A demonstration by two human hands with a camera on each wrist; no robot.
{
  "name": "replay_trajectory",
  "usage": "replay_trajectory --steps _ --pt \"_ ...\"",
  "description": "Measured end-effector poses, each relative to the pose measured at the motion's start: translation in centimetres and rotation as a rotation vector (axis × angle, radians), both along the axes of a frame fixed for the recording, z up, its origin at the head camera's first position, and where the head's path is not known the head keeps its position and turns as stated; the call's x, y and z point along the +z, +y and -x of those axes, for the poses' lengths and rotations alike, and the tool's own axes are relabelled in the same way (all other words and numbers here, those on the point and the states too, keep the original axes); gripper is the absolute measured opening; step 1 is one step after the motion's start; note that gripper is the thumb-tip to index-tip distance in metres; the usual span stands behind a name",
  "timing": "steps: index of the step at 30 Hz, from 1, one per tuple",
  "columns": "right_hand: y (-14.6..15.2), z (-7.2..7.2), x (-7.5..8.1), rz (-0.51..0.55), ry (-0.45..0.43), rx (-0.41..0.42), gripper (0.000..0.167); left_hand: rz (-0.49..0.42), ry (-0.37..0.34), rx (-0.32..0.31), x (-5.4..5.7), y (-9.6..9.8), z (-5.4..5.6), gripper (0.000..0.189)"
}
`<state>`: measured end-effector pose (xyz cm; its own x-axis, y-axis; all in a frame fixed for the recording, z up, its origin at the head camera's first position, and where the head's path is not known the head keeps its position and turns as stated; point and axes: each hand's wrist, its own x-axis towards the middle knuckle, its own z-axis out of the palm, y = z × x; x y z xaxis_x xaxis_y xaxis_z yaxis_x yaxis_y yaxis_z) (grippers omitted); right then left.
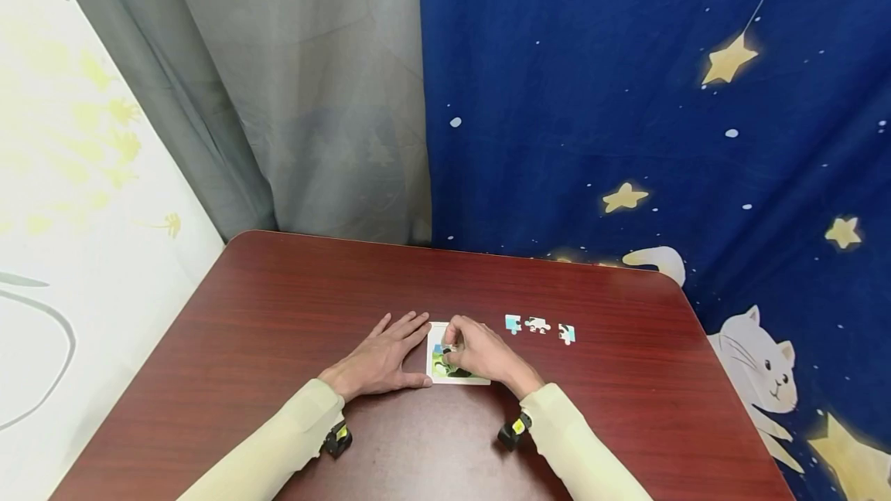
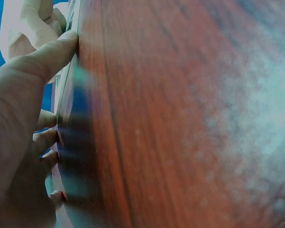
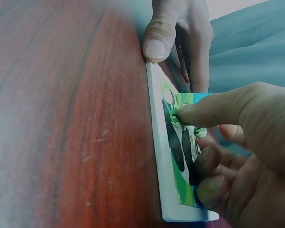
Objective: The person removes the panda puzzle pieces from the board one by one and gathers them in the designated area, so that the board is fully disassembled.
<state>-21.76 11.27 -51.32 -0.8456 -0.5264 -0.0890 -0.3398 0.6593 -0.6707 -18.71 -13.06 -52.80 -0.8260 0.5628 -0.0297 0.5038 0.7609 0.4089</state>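
Observation:
A small white-framed puzzle board (image 1: 459,380) with a green and blue picture lies on the table between both hands. My left hand (image 1: 379,358) rests spread on the table at the board's left side, fingers straight. Its thumb touches the lower left corner, which also shows in the right wrist view beside the thumb (image 3: 156,45). Over the board, my right hand (image 1: 483,350) pinches a puzzle piece (image 3: 187,97) with green and blue on it, between thumb and curled fingers. These fingers hide part of the picture, where green and black parts (image 3: 178,142) show.
To the right of the board, three loose puzzle pieces, a blue one (image 1: 513,323), a mostly white one (image 1: 537,325) and a white-and-blue one (image 1: 567,333), lie in a row on the reddish-brown table (image 1: 313,277). Curtains (image 1: 348,99) hang behind its far edge.

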Motion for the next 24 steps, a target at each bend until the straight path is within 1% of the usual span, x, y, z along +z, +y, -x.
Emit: replay_trajectory --steps 4,6,9,12,14,19,24 --pt "0.28 -0.04 -0.33 0.049 -0.031 0.019 0.016 -0.004 0.008 0.001 0.0 -0.04 -0.02 0.097" --pt "0.4 -0.09 -0.42 0.052 -0.023 0.032 0.014 -0.003 0.01 0.0 0.01 -0.03 -0.03 0.097" --pt "0.47 -0.22 -0.43 0.001 0.032 0.06 0.013 -0.003 0.012 -0.002 0.02 -0.02 -0.04 0.098" --pt "0.43 -0.29 -0.36 -0.063 0.105 0.088 0.012 -0.004 0.015 -0.005 0.0 0.0 -0.03 0.097" --pt "0.35 -0.3 -0.24 -0.082 0.127 0.099 0.013 -0.005 0.019 -0.006 -0.01 0.0 -0.01 0.097" --pt "0.29 -0.34 0.05 -0.086 0.125 0.102 0.013 -0.005 0.023 -0.01 -0.02 -0.01 0.02 0.097" --pt "0.48 -0.34 -0.12 -0.064 0.117 0.106 0.012 -0.007 0.02 -0.009 -0.06 -0.03 -0.06 0.097"
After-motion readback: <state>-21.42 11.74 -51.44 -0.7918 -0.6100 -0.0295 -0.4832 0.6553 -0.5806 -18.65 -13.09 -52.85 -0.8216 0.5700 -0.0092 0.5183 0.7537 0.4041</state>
